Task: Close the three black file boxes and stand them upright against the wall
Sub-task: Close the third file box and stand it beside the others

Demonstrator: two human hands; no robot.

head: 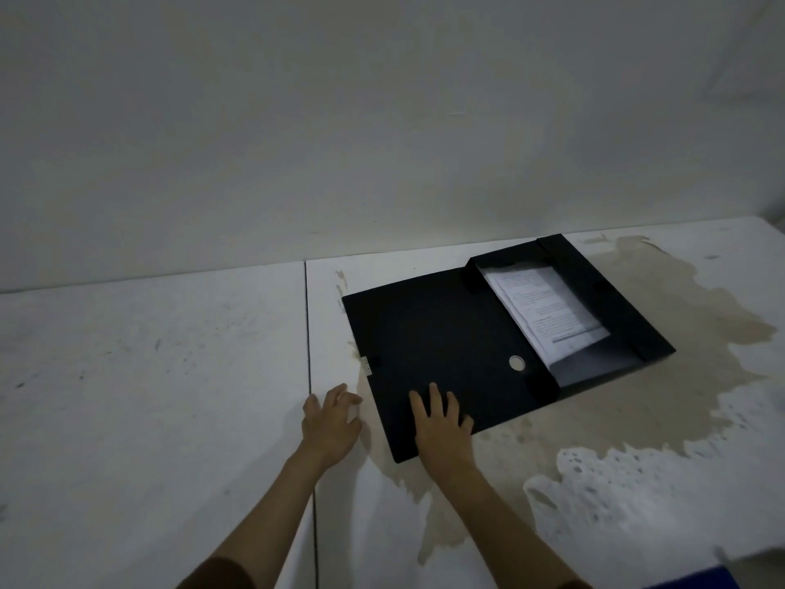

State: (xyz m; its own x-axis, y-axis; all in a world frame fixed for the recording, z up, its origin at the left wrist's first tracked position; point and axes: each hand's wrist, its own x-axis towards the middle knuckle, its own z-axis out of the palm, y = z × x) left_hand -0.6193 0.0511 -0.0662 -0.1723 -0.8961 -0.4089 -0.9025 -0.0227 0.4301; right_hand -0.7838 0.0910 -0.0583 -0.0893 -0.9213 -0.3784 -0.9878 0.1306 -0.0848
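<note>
Pressing flat with right hand (441,423) spread empty on black file box (437,333) lid, left hand (329,423) hovering loose beside its edge, needing lifting there and folding toward papers (548,310).

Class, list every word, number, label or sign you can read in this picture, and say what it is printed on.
Nothing can be quoted.
Printed sheets in the open black file box: lines of text, too small and blurred to read.
White tab at the box's left edge: marks unreadable.
Box cover, table, wall: no text seen.
</note>
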